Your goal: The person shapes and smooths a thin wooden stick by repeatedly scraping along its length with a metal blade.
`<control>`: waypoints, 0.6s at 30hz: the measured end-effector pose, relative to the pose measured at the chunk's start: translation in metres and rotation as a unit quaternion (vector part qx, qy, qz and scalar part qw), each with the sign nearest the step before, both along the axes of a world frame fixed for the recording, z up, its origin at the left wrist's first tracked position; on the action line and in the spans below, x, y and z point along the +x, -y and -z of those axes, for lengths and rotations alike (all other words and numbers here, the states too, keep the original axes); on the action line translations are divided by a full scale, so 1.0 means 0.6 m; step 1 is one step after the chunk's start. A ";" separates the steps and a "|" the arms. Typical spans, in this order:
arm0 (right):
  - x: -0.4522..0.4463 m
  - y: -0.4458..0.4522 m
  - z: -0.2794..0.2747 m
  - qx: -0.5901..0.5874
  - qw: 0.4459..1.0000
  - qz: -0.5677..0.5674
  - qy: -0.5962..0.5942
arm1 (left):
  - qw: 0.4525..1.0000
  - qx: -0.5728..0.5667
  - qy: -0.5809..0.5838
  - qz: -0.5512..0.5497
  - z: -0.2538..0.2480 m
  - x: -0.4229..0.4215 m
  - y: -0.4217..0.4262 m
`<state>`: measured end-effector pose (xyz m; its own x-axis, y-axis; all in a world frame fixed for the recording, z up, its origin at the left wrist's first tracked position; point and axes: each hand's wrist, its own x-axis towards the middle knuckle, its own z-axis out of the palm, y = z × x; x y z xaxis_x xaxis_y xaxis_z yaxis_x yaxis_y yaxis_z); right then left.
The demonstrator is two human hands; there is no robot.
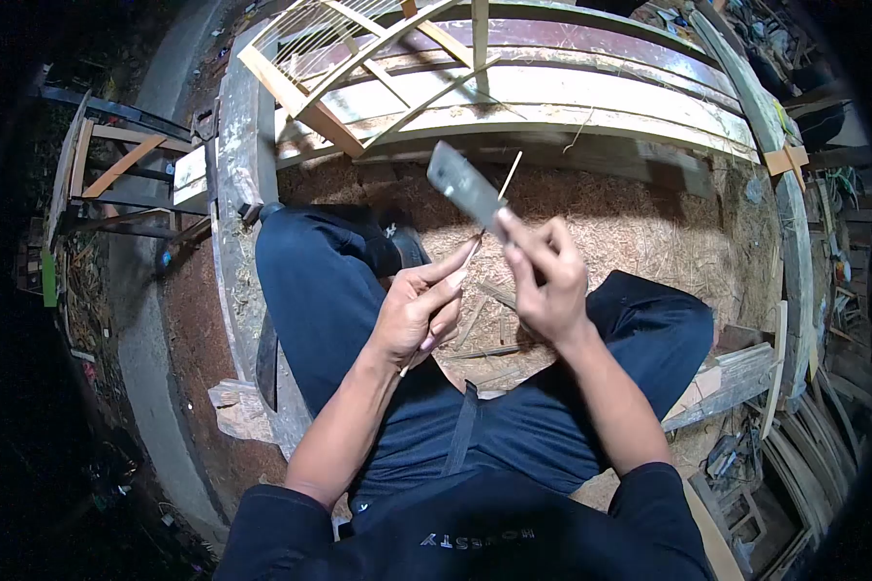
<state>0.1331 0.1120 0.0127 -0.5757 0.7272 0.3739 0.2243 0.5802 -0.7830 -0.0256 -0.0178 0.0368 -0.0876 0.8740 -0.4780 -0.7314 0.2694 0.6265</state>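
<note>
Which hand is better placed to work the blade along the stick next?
Right, I'd judge: the right hand holds the blade close by the thin stick, while the left hand grips that stick lower down, so it seems better suited to steadying.

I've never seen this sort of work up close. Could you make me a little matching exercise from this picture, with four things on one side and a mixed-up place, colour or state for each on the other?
Things
1. Left hand
2. Right hand
3. Wooden frame with thin bars
4. Trousers

Place, colour or state
A. Holding a grey blade
B. Dark blue
C. Gripping a thin stick
D. Beyond both hands, by the pale planks

Right pairs: 1-C, 2-A, 3-D, 4-B
</note>
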 end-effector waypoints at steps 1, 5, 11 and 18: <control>-0.001 -0.012 0.005 0.018 1.000 0.001 -0.015 | 1.000 0.001 0.002 0.002 -0.002 0.003 -0.001; 0.008 0.024 -0.008 0.008 0.997 -0.071 -0.039 | 1.000 0.018 -0.008 -0.002 0.005 -0.002 -0.002; 0.011 -0.012 0.004 0.029 0.999 -0.028 0.004 | 0.999 -0.020 -0.032 -0.005 -0.007 0.004 -0.009; 0.003 -0.002 0.016 0.019 1.000 -0.012 -0.022 | 0.996 -0.031 0.059 -0.060 -0.017 0.003 -0.009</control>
